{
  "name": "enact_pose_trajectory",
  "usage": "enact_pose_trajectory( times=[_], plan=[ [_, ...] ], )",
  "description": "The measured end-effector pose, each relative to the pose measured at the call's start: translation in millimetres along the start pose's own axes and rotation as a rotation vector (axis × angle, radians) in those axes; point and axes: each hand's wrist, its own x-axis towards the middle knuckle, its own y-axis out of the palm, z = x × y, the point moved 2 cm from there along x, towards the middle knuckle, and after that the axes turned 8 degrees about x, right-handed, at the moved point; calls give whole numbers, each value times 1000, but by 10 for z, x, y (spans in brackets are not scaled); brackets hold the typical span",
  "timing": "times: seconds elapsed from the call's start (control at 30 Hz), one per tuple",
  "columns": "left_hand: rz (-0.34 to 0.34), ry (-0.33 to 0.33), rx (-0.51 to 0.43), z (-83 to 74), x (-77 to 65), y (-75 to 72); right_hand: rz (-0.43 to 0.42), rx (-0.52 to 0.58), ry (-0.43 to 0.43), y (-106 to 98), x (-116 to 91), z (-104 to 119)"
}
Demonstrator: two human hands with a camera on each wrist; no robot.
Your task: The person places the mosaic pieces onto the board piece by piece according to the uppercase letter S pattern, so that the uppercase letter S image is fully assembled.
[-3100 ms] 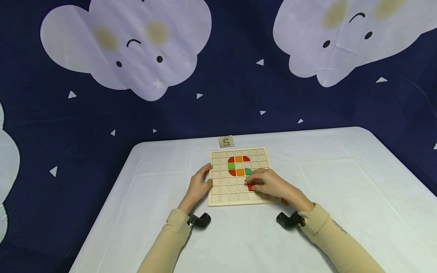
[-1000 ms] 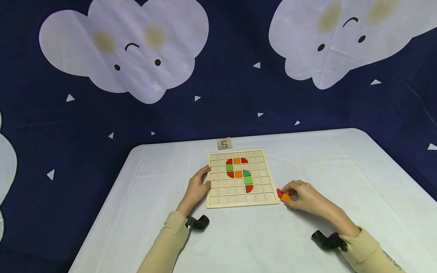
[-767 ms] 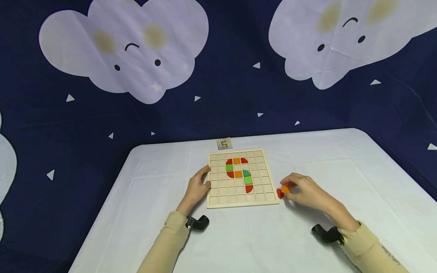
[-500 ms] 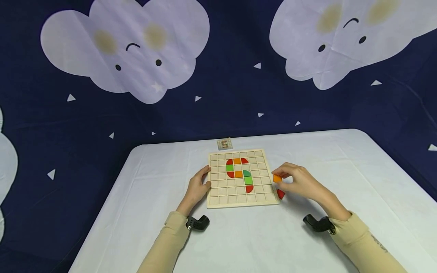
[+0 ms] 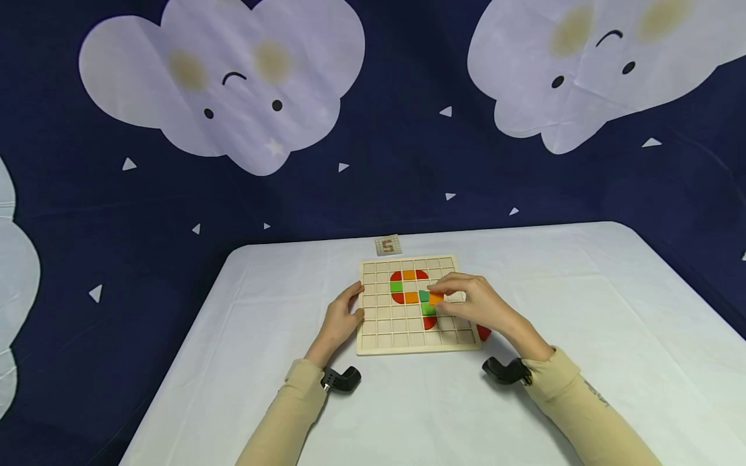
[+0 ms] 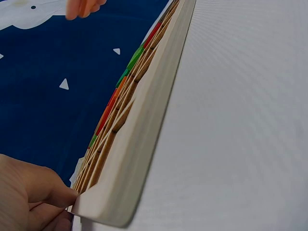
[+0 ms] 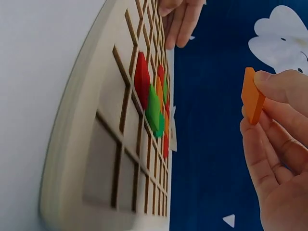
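Observation:
A wooden grid board (image 5: 375, 340) lies on the table, with red, orange and green tiles set in its cells in a curving figure. My left hand (image 5: 340, 321) grips the board's left edge; the left wrist view shows thumb and fingers (image 6: 45, 185) at its corner. Between thumb and fingertips my right hand (image 5: 478, 301) pinches an orange square tile (image 7: 252, 96). That tile is held above the board, clear of its surface in the right wrist view, near the light green square (image 5: 428, 309) and the red quarter-round tile (image 5: 429, 322).
A loose red tile (image 5: 484, 332) lies against the board's lower right side, partly behind the right wrist. Beyond the board, a small pattern card (image 5: 388, 245) rests near the far edge of the white-covered table (image 5: 583, 310). A dark cloud-print cloth (image 5: 402, 129) hangs behind.
My right hand left the board, picked up the orange tile from beside its lower right corner and carried it left over the board. The red tile stayed there. My left hand kept its hold.

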Motion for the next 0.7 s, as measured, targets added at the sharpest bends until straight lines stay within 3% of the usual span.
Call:
enact_pose_trajectory(
  times=[0.33, 0.7],
  plan=[
    [-1, -5, 0, -13, -3, -5, 44, 60, -29, 282, 103, -17],
    [2, -9, -6, -29, -10, -17, 132, 38, 27, 497, 53, -118]
  ],
)
